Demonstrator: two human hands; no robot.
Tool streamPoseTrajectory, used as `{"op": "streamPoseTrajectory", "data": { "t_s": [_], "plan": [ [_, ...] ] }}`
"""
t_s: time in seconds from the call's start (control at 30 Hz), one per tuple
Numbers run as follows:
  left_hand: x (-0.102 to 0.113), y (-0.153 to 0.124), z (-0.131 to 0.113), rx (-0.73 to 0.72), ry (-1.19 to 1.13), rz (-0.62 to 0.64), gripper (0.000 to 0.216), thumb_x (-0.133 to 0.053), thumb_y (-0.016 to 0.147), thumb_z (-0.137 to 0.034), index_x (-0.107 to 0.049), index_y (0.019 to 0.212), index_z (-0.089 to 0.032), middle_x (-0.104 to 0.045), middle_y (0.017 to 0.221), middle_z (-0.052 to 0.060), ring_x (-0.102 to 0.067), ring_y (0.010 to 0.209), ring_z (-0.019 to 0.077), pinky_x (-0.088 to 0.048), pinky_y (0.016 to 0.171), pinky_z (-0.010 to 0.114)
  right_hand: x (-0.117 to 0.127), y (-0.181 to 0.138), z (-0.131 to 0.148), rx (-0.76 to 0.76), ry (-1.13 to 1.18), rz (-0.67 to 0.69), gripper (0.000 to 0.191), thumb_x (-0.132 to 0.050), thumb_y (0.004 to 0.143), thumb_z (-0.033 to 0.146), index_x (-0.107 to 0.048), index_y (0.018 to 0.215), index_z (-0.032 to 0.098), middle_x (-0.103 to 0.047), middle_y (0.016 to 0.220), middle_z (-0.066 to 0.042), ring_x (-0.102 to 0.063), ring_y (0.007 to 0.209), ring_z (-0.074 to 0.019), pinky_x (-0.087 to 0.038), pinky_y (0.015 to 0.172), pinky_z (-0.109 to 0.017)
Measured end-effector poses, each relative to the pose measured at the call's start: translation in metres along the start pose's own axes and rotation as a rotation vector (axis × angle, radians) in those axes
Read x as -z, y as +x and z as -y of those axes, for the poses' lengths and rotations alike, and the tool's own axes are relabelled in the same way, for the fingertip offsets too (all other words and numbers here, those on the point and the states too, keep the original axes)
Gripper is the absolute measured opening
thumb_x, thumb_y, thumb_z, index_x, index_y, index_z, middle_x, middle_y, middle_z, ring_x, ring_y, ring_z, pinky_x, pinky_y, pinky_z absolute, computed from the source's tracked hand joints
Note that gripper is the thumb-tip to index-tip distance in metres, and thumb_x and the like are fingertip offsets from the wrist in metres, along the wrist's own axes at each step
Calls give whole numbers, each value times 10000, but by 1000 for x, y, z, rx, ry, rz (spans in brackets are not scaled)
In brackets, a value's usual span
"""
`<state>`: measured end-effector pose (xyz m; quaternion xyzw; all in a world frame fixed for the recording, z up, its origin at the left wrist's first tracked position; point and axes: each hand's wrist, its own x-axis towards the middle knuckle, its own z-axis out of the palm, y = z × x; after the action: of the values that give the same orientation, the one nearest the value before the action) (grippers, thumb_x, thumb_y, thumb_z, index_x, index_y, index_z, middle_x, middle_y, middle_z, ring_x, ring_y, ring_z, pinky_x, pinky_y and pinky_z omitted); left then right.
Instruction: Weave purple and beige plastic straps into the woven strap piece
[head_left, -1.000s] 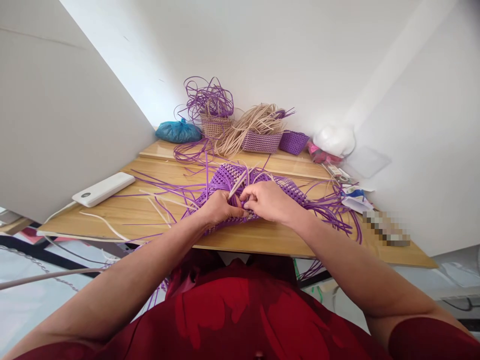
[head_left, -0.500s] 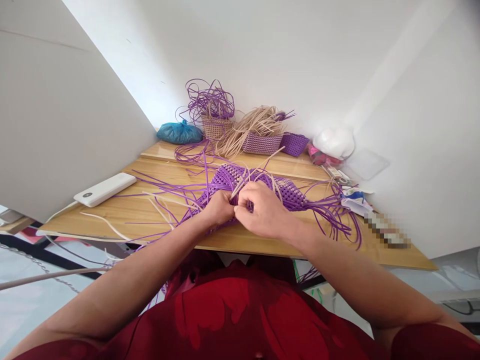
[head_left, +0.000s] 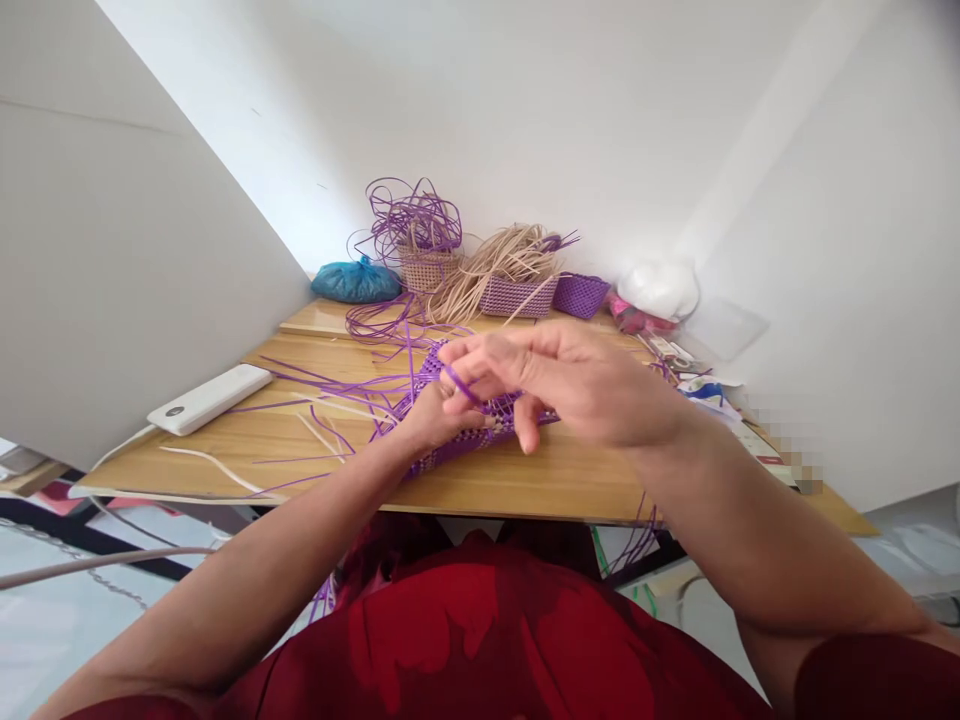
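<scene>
A half-woven purple and cream piece (head_left: 465,440) lies on the wooden table (head_left: 315,470), with loose purple strips (head_left: 322,385) fanning out to the left. My left hand (head_left: 429,420) rests closed on its near edge and holds it down. My right hand (head_left: 559,380) is lifted above the piece, with thumb and forefinger pinched on a thin purple strip (head_left: 457,385) and the other fingers curled loosely. The right hand hides most of the weave.
A white power bank (head_left: 208,398) lies at the left of the table. At the back stand a small tan basket (head_left: 427,265) with purple strips, two purple baskets (head_left: 544,295), a bundle of cream strips, a blue bag (head_left: 356,283) and a white bag (head_left: 660,288).
My right hand has risen off the weave and pulled a purple strip up toward me. My left hand stays on the piece.
</scene>
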<state>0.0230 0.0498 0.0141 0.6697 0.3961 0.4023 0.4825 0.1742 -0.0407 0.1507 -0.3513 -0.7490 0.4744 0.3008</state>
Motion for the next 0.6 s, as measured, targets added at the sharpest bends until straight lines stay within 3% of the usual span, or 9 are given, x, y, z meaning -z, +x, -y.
{"op": "streamPoseTrajectory", "data": {
  "t_s": [0.13,0.27,0.33,0.43,0.53,0.6],
  "plan": [
    [2,0,1,45,55,-1,289,-865,577,-331,-726,774,-171,-667,717,28,-634,798,224,-499,695,320,12,7,6,31,140,-28,487,-507,960,593,-683,1150,180,-631,1305,-129,-738,847,-191,-412,356,-158],
    [0,3,5,55,34,12,332,-906,531,-336,-717,753,-179,-660,697,9,-604,712,182,-483,657,305,18,15,16,133,82,-37,378,-463,1004,470,-594,1307,285,-620,1296,-21,-744,837,-143,-410,414,-113],
    [-1,5,8,66,9,36,342,-912,525,-356,-688,697,-163,-648,674,2,-570,655,150,-469,646,293,20,22,7,152,-50,-80,335,-478,999,406,-623,1251,240,-673,1148,-18,-728,780,-120,-420,455,-125],
    [-3,7,13,77,-64,62,347,-904,536,-352,-659,672,-150,-633,654,-12,-530,606,114,-444,628,271,24,32,-30,57,-414,-159,146,-608,904,240,-689,994,159,-711,864,-27,-670,692,-114,-463,547,-196],
    [-3,8,18,116,-85,98,339,-896,545,-341,-636,640,-146,-587,595,-36,-477,551,90,-399,581,253,25,41,-70,16,-798,-203,114,-619,814,79,-703,809,156,-727,836,-34,-646,785,-149,-483,738,-283],
    [-3,9,21,121,-102,124,324,-892,548,-331,-641,637,-145,-594,595,-39,-487,554,90,-406,593,251,24,46,-85,69,-954,-128,176,-590,831,60,-719,768,163,-736,887,-47,-639,868,-172,-464,832,-317]
  ]
}}
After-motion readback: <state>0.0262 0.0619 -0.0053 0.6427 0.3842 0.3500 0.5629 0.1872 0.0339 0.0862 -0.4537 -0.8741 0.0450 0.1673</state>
